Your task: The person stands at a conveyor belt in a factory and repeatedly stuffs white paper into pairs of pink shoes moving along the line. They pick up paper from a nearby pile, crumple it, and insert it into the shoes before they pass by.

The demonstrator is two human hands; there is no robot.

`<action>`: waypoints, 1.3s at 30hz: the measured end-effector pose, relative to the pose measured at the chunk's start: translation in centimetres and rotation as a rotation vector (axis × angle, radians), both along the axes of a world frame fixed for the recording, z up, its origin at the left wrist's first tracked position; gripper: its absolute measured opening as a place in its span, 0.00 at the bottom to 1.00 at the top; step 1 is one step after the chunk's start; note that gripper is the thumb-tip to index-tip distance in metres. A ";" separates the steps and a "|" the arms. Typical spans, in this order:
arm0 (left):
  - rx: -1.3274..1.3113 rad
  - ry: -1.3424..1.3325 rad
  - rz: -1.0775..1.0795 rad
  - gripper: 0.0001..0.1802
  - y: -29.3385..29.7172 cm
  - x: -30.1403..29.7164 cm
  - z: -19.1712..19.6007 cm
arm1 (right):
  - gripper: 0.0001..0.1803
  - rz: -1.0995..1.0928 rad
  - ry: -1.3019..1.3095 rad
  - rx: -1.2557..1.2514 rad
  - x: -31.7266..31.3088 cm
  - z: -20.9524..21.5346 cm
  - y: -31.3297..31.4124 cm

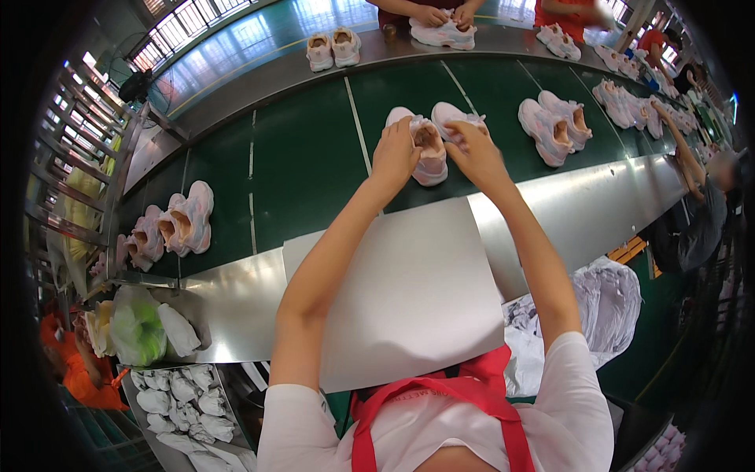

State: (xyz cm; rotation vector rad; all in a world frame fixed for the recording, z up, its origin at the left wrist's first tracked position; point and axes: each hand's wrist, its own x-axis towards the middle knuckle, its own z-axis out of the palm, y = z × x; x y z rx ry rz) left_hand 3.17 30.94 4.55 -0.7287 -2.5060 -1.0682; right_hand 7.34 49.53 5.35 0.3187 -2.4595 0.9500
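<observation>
A pair of pale pink and white sneakers lies on the dark green conveyor belt [307,157] in front of me. My left hand [395,154] grips the left sneaker [429,157] at its side, next to its open mouth. My right hand [475,151] is closed on the right sneaker [452,115], covering most of it. Both my arms reach forward over a white board [417,291] that lies on the steel edge of the belt.
More sneaker pairs sit on the belt at the left [177,224], the right [554,126] and the far side [333,47]. Other people's hands [444,14] work across the belt and a person [700,197] at right. White paper wads fill a box [185,401] at lower left.
</observation>
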 end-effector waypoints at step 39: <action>-0.254 0.083 -0.390 0.03 -3.3 19.6 -1.8 | 0.16 -0.667 0.138 0.026 18.6 -5.5 4.2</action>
